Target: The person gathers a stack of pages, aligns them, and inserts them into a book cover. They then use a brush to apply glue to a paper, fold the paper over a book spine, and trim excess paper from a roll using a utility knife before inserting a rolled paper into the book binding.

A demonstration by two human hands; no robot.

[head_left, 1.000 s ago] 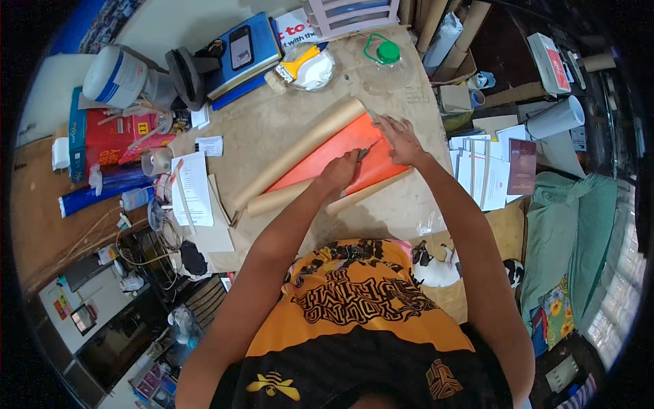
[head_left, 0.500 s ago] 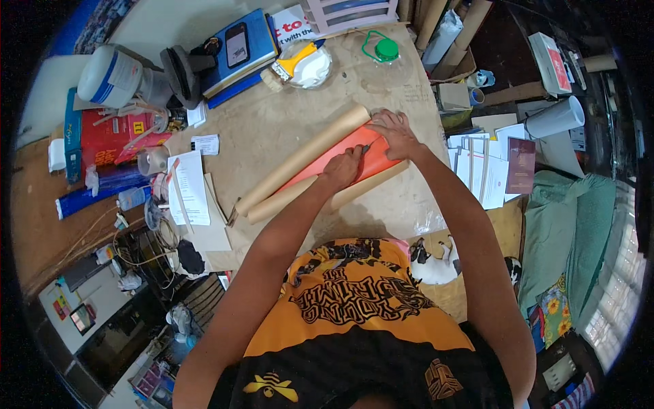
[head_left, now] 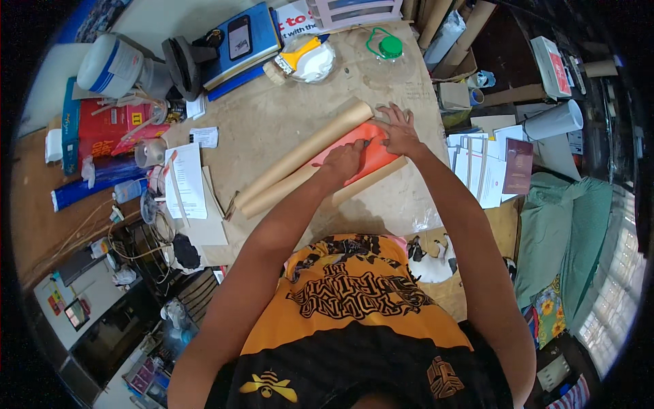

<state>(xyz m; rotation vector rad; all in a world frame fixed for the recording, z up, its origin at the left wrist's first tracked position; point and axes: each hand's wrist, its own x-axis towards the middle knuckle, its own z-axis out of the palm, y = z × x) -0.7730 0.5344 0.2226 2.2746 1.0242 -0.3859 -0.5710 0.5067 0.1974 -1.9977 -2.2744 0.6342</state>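
A red-orange sheet [head_left: 373, 161] lies slantwise on the table between curled edges of brown paper. One long brown paper roll [head_left: 300, 151] runs along its far side. Over the sheet, my left hand [head_left: 343, 161] is closed, with a small dark tip showing at its fingertips; what it grips is too small to name. My right hand [head_left: 400, 132] presses on the right end of the sheet and brown paper, its fingers spread. My left forearm covers part of the lower roll.
At the table's back stand a clear bottle with a green cap [head_left: 390, 47] and a round container with a brush [head_left: 313, 60]. A phone [head_left: 240, 38] rests on a blue book. Papers [head_left: 185, 184] lie on the left. A black-and-white animal [head_left: 433, 261] is on the floor.
My right hand's fingers have spread farther apart at the sheet's end. My left hand has shifted slightly away from me along the sheet. The view has tilted a little.
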